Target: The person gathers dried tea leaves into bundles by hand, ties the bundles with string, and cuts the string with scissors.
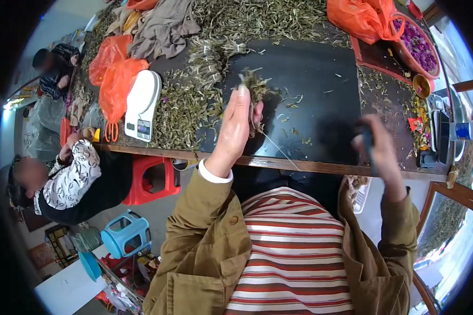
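Note:
My left hand (233, 130) is wrapped round a small bundle of dried leaves (255, 84) above the front of a black board (320, 79). A thin pale string (279, 148) trails from the bundle down past the table's front edge. My right hand (379, 149), smeared by motion, is over the table's front edge on the right, with a dark object (367, 140) at its fingers that I cannot make out. Several tied bundles (207, 60) lie behind and left of my left hand. Loose leaves (181, 113) are spread to the left.
A white scale (142, 102) and red plastic bags (115, 84) are at the left. A basket of purple flowers (416, 47) and a small brass bowl (421, 85) stand at the right. Two other people (73, 176) sit along the left side.

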A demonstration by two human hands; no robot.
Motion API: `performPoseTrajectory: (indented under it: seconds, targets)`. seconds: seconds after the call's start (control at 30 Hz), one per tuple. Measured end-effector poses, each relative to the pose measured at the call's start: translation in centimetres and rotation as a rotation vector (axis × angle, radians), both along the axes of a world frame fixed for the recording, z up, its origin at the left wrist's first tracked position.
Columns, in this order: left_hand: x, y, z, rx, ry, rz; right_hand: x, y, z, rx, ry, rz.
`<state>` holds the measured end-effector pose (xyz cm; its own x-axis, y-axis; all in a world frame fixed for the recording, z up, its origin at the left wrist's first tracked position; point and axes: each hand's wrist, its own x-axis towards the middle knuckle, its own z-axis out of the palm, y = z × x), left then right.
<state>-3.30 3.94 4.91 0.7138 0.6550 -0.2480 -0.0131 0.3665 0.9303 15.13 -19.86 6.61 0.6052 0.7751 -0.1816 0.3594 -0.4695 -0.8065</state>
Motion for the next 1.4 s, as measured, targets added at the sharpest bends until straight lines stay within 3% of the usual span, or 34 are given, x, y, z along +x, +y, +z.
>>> performPoseTrajectory:
  seconds: [0.17, 0.27, 0.4, 0.57, 0.77, 0.93, 1.07, 1.23, 1.33, 1.4]
  targets:
    - [0.3, 0.3, 1.4, 0.025, -0.077, 0.029, -4.7, 5.2, -1.6, 0.024, 0.427, 0.331]
    - [-0.1, -0.2, 1.5, 0.064, -0.07, 0.073, -5.5, 6.9, -2.4, 0.052, 0.415, 0.372]
    - [-0.2, -1.1, 2.5, 0.254, 0.194, -0.038, -5.5, 8.0, -2.2, 0.103, 0.419, 0.366]
    - [0.0, -1.5, 1.7, 0.367, 0.244, -0.086, -4.5, 7.7, -0.5, 0.039, 0.3, 0.389]
    - [0.6, -1.9, 1.4, 0.39, 0.273, -0.065, -4.2, 7.3, -0.6, 0.062, 0.252, 0.348]
    - [0.4, -1.5, 2.1, 0.424, 0.38, -0.226, -3.9, 7.0, -1.0, 0.041, 0.264, 0.321]
    - [0.2, -1.1, 1.2, 0.097, 0.226, -0.241, -3.3, 7.0, -0.6, 0.066, 0.147, 0.358]
    - [0.0, -0.4, -0.5, -0.135, 0.131, -0.244, -2.2, 6.9, -1.3, 0.029, 0.187, 0.419]
    - [0.1, -0.6, -0.4, -0.128, 0.098, -0.134, -2.2, 7.6, -1.4, 0.089, 0.206, 0.445]
    - [-0.2, -0.6, -0.3, -0.179, 0.133, -0.151, -2.4, 8.3, -1.1, -0.053, -0.002, 0.417]
